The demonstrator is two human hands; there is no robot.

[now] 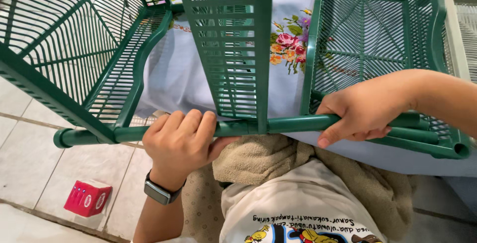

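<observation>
Across the person's lap, a green plastic rack (233, 49) lies tilted, its trays empty and cut off at the frame edges. Left hand (179, 143) and right hand (362, 111) have fingers clenched around its pole (293, 123). Underneath, an embroidered cloth (179, 74) is partly hidden.

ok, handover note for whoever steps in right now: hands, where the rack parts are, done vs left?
Left hand: closed around the green pole, near its middle.
Right hand: gripping the same pole further right.
Pole lies level across the person's lap, over a beige towel. Three green slatted shelves sit along it, tipped on edge above an embroidered cloth.
Done: shelves are on this pole.
Left: rack is not standing. Other poles cannot be seen.
Red box on the floor tiles.
</observation>
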